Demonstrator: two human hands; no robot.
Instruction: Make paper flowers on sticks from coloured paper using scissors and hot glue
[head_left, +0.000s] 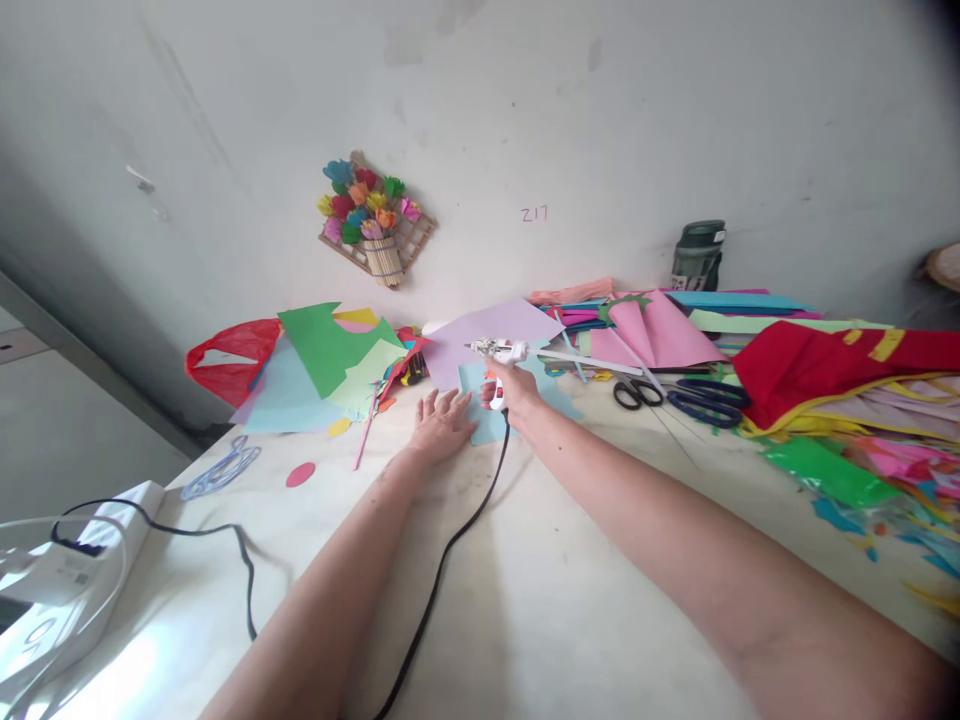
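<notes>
My right hand point(517, 390) is wrapped round the handle of a white hot glue gun point(506, 350), whose nozzle points left. A black cord point(450, 545) runs from the handle down toward me. Under the glue gun lies a light blue paper sheet point(486, 428). My left hand point(442, 425) rests palm down with fingers spread, at the left edge of that sheet. A lilac paper sheet point(495, 325) is just behind both hands. Left of my left hand are a pink strip point(365, 430) and a red paper circle point(301, 475).
Scissors with black handles point(637, 393) and dark blue handles point(709, 402) lie at right. Beyond are a red and yellow cloth point(806, 365) and a green packet point(829, 472). A dark bottle point(697, 255) stands by the wall. At left are green paper point(319, 345) and a power strip point(112, 560).
</notes>
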